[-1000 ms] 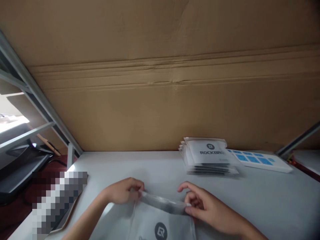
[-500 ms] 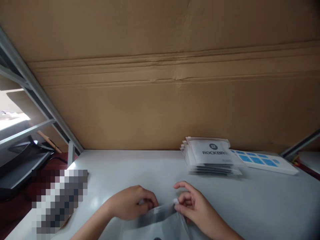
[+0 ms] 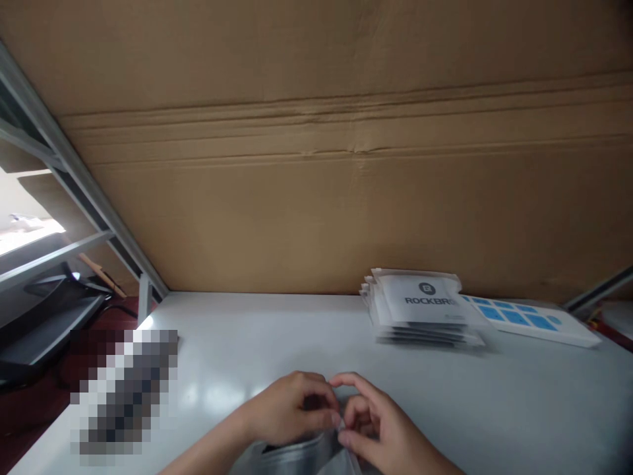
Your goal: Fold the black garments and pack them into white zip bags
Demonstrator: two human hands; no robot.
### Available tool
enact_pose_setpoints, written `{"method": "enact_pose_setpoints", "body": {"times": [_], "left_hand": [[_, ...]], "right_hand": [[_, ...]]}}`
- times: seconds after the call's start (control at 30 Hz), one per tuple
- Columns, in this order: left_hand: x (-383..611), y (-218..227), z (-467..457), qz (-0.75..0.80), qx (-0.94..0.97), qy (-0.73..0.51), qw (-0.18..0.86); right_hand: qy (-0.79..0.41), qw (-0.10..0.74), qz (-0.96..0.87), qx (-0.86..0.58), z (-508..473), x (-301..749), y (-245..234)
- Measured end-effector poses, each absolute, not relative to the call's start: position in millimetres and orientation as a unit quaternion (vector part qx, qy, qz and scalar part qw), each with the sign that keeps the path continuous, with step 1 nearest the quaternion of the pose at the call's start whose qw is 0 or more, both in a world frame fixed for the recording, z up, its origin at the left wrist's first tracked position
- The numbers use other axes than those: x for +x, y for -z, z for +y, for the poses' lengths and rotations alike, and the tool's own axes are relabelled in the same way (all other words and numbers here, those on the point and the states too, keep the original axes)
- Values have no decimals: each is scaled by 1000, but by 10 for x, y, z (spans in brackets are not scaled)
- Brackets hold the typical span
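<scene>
A translucent zip bag [image 3: 301, 456] lies at the bottom edge of the view, with something dark showing inside its top edge. My left hand [image 3: 297, 410] pinches the bag's upper edge near its right corner, thumb and fingers together. Right beside it, my right hand [image 3: 368, 425] grips the same corner between thumb and curled fingers, its index finger arched over toward the left hand. The two hands almost touch. The lower part of the bag is cut off by the frame.
Beyond my right hand, several packed zip bags [image 3: 425, 307] with a printed logo are stacked on the white table [image 3: 257, 343]. A white box with blue panels [image 3: 534, 320] lies to their right. Cardboard [image 3: 316, 218] stands behind, and a metal frame [image 3: 89, 178] rises at left.
My left hand has slid right along the bag's top edge to meet my right hand at the corner. The right hand keeps its hold there. The view has shifted slightly.
</scene>
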State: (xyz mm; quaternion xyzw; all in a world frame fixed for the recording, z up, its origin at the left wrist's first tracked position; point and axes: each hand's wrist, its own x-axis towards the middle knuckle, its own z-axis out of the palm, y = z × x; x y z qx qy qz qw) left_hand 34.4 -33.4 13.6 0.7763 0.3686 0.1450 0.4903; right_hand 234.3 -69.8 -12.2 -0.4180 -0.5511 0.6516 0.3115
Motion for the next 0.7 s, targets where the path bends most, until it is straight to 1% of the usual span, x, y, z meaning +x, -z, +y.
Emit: {"method": "enact_pose_setpoints", "body": {"times": [0.1, 0.2, 0.3, 0.5, 0.7], "left_hand": [[349, -106, -336, 366, 758, -158, 517], [354, -111, -335, 360, 756, -166, 522], [351, -130, -320, 362, 759, -157, 518], [267, -157, -231, 361, 741, -127, 552], [54, -215, -93, 387, 750, -90, 529]], "right_hand": [[-647, 304, -564, -414, -706, 2353, 86], [-646, 307, -573, -400, -707, 2358, 66], [-637, 330, -575, -394, -703, 2367, 71], [-617, 377, -558, -407, -649, 2445, 98], [-582, 432, -532, -438, -507, 2611, 119]]}}
